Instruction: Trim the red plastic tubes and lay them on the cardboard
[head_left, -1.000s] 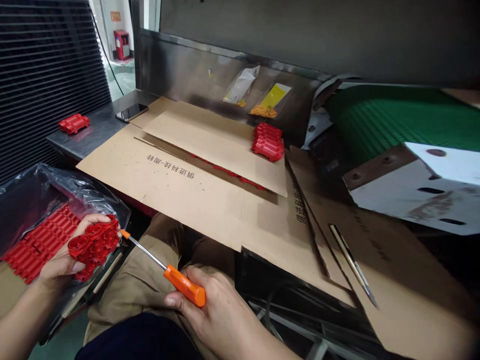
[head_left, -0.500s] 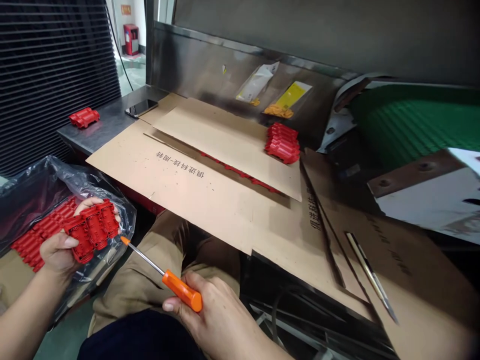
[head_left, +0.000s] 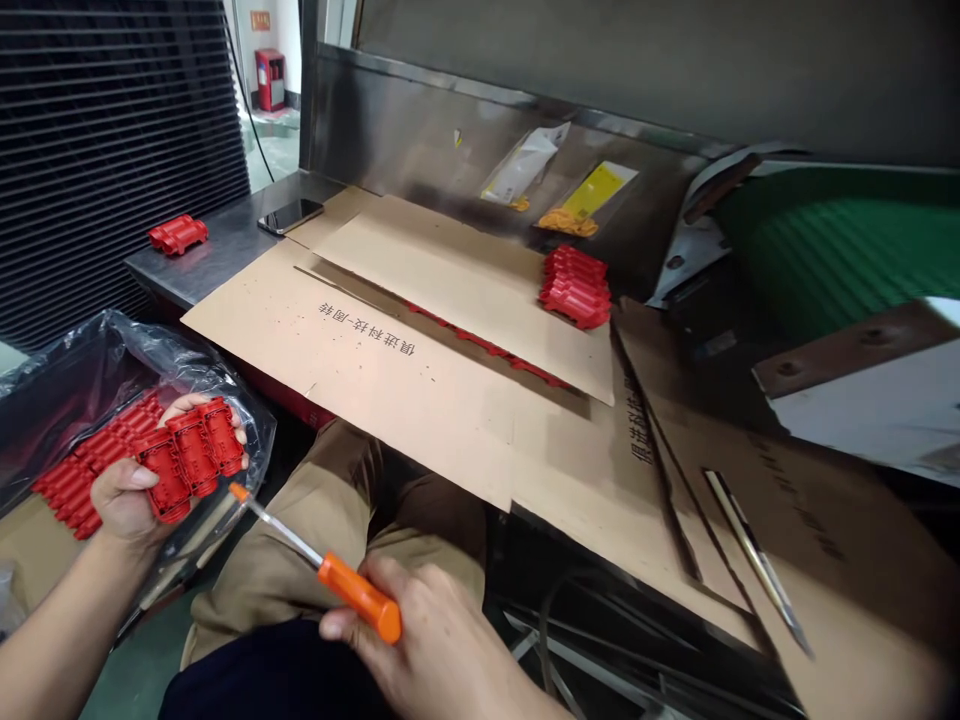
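My left hand (head_left: 127, 500) grips a red moulded plastic part (head_left: 196, 455) made of three joined hollow sections, their open sides facing up. Its fingers wrap the far edge and the thumb presses the near corner. In my right hand (head_left: 427, 630) is a tool with an orange handle (head_left: 360, 597), a thin metal shaft and an orange tip; its kind is not clear. That tip is close to the right side of the red part, apparently just short of it. Below and behind the left hand, more red parts (head_left: 82, 470) lie in rows inside a plastic-lined box (head_left: 112, 345).
Cardboard sheets (head_left: 420, 400) cover the metal table, with red parts showing beneath the upper sheet. A red stack (head_left: 576, 287) and a pen-like knife (head_left: 757, 565) lie rightward. Farther back are a phone (head_left: 291, 216), a single red part (head_left: 178, 235) and two plastic packets (head_left: 592, 200).
The tool's tip has shifted slightly left and down, nearer the lower edge of the red part. The whole view has drifted a little; both hands keep their holds.
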